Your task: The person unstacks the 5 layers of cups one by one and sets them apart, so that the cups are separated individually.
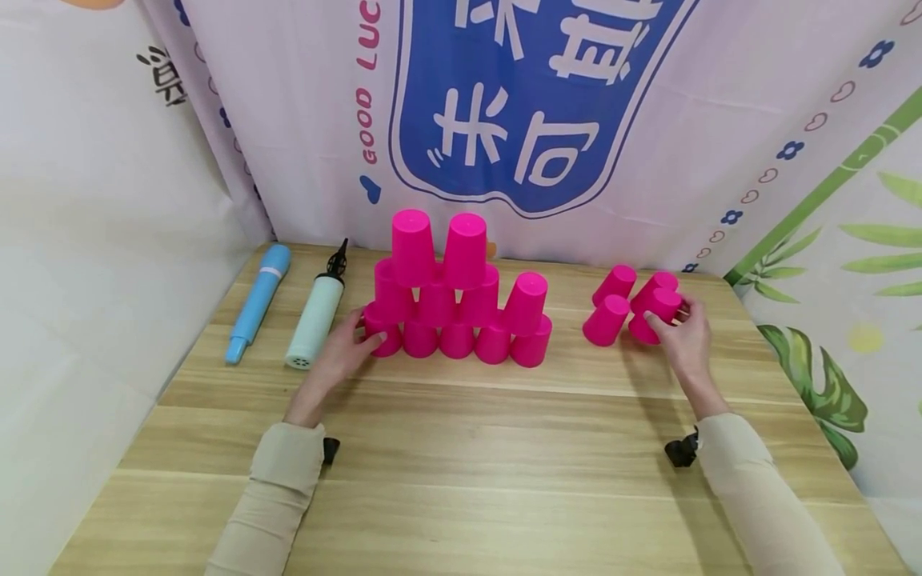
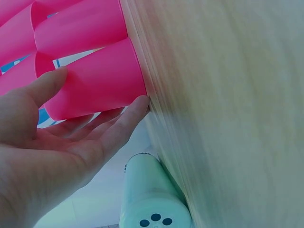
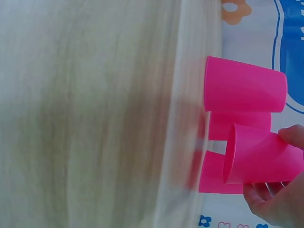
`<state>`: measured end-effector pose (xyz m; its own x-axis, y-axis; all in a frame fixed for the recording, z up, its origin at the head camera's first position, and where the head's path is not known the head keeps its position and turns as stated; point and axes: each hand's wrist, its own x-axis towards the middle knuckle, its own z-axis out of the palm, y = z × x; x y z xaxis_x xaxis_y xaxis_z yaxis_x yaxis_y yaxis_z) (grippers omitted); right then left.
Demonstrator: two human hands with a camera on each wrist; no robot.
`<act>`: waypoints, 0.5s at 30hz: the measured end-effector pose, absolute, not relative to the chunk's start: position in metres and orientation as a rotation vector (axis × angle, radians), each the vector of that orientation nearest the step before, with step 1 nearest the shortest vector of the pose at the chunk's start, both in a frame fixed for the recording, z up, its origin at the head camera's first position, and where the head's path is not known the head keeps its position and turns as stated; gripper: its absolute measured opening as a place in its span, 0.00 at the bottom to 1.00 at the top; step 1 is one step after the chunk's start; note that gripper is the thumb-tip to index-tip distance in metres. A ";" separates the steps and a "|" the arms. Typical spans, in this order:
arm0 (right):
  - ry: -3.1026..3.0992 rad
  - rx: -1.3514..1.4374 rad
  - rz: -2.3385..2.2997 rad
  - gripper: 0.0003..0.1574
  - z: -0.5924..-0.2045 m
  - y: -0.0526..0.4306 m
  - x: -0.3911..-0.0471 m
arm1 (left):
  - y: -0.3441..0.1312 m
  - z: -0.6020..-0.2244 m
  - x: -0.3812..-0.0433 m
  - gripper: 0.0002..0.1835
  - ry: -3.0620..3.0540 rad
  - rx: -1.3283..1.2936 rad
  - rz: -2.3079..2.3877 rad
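Upside-down pink cups form a stacked wall on the table: a bottom row, a second row with a gap toward its right, and two cups on top, one being the top left cup [image 1: 413, 248]. My left hand [image 1: 347, 348] is at the bottom row's left end, with the thumb and fingers on either side of the end cup [image 2: 97, 80]. To the right, my right hand [image 1: 684, 336] grips a pink cup [image 3: 263, 156] between thumb and fingers. Its rim hangs clear of the tabletop, beside loose upside-down cups such as the front one [image 1: 607, 321].
A mint-green hand pump [image 1: 315, 324] with a black nozzle lies left of the wall. Farther left is a light-blue pump-like tube [image 1: 258, 304]. A printed curtain [image 1: 302, 120] hangs behind the wooden table [image 1: 490, 480].
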<state>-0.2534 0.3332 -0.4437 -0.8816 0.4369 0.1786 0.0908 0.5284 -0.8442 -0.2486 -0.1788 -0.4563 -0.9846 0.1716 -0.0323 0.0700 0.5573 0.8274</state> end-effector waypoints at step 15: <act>-2.435 -0.458 1.297 0.43 -0.459 0.338 -0.260 | -0.179 -0.457 -0.250 0.33 2.661 0.183 1.423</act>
